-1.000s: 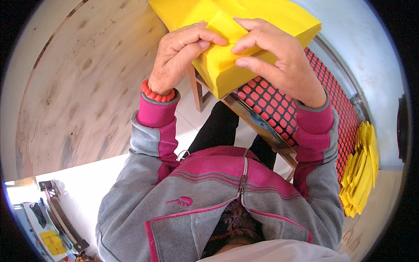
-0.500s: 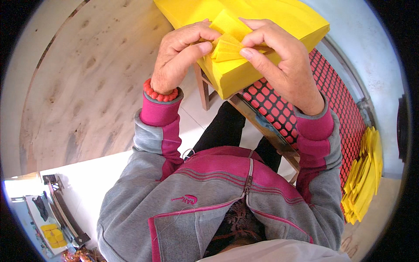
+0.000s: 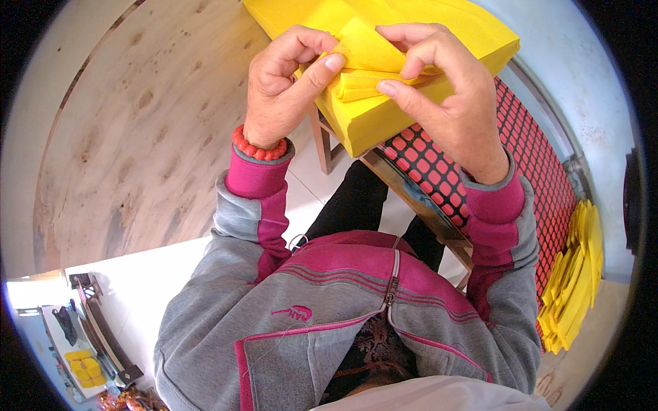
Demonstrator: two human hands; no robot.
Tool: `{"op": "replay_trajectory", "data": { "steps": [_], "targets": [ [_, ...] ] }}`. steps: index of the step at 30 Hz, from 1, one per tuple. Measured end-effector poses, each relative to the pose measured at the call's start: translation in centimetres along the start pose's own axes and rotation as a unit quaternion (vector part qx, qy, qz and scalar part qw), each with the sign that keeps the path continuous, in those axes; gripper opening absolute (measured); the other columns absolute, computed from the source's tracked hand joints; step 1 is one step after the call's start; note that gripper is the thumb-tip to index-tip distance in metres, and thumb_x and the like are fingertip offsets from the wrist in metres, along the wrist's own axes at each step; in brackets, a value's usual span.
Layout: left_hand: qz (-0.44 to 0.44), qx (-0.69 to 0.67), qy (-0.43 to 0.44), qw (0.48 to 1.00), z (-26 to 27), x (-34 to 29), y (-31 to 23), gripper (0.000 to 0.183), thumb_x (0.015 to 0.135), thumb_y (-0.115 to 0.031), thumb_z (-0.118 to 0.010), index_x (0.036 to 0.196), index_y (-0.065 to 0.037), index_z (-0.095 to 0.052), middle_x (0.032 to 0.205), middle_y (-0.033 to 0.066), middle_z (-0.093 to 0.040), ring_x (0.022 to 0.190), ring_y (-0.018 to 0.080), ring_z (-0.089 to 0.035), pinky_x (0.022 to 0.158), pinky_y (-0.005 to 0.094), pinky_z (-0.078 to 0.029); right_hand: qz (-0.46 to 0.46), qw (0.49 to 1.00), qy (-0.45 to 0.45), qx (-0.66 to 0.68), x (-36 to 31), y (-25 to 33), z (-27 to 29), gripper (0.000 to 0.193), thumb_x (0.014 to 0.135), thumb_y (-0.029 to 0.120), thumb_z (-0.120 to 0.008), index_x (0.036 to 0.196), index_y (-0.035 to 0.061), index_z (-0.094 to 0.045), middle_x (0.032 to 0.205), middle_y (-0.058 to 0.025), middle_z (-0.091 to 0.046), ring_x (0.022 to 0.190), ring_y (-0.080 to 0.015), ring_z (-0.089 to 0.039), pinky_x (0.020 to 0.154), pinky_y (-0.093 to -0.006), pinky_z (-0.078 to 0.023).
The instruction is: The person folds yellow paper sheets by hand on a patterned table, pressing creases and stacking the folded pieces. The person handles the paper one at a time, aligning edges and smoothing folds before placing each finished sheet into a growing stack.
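Over a large yellow block-shaped bundle (image 3: 439, 34), I hold a thin yellow folded sheet (image 3: 367, 46), paper or cloth, I cannot tell which. Its lower part is gathered into narrow pleats (image 3: 356, 85). My left hand (image 3: 282, 85), with a red beaded bracelet (image 3: 259, 145) at the wrist, pinches the sheet's left edge between thumb and bent fingers. At the right end of the pleats, my right hand (image 3: 456, 92) has its thumb below and its index finger above, with the folds between them. The far fingers of both hands are partly hidden.
Under the bundle stands a wooden stool (image 3: 321, 140), beside a seat with a red-and-black patterned cover (image 3: 534, 164). A stack of yellow sheets (image 3: 572, 281) lies at the right. A wooden board (image 3: 130, 144) fills the left side. Yellow pieces (image 3: 86, 368) lie at lower left.
The fanned pleats have been drawn flatter and closer together, and the upper flap now lies wider above them. My left fingertips have shifted up a little along the sheet.
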State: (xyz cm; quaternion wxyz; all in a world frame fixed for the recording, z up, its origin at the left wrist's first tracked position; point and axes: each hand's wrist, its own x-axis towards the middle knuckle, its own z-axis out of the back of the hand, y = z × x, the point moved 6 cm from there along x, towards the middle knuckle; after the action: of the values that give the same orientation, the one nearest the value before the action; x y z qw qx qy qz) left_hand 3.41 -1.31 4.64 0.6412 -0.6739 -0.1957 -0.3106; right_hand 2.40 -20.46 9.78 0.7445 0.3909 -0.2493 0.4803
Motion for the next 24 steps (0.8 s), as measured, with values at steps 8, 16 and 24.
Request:
{"op": "replay_trajectory", "data": {
  "steps": [8, 16, 24],
  "targets": [
    [-0.051, 0.009, -0.046, 0.998, 0.14, 0.07, 0.01, 0.015, 0.097, 0.000, -0.062, 0.109, -0.001, -0.054, 0.100, 0.0053, -0.068, 0.098, 0.0089, -0.064, 0.091, 0.0253, -0.049, 0.045, 0.998, 0.026, -0.020, 0.00, 0.18, -0.73, 0.010, 0.090, 0.003, -0.066, 0.098, -0.0011, -0.062, 0.126, -0.0206, -0.063, 0.110, -0.0300, -0.064, 0.094, -0.0331, -0.048],
    [-0.030, 0.007, 0.045, 0.999, 0.68, 0.24, -0.53, 0.012, 0.093, -0.003, -0.057, 0.098, -0.001, -0.067, 0.098, 0.0036, -0.068, 0.103, 0.0140, -0.062, 0.102, 0.0345, -0.044, 0.041, 0.999, -0.002, 0.001, 0.09, 0.43, -0.72, 0.011, 0.088, 0.006, -0.067, 0.093, 0.0000, -0.060, 0.106, -0.0223, -0.065, 0.102, -0.0382, -0.065, 0.085, -0.0396, -0.051],
    [-0.029, 0.046, 0.048, 0.997, 0.62, 0.36, -0.25, 0.009, 0.091, -0.004, -0.065, 0.099, -0.001, -0.066, 0.098, 0.0037, -0.068, 0.100, 0.0141, -0.064, 0.105, 0.0351, -0.044, 0.005, 1.000, -0.013, 0.025, -0.12, -0.06, -0.50, 0.012, 0.088, 0.003, -0.070, 0.096, 0.0000, -0.061, 0.122, -0.0177, -0.066, 0.110, -0.0254, -0.065, 0.092, -0.0314, -0.050]
  ]
}}
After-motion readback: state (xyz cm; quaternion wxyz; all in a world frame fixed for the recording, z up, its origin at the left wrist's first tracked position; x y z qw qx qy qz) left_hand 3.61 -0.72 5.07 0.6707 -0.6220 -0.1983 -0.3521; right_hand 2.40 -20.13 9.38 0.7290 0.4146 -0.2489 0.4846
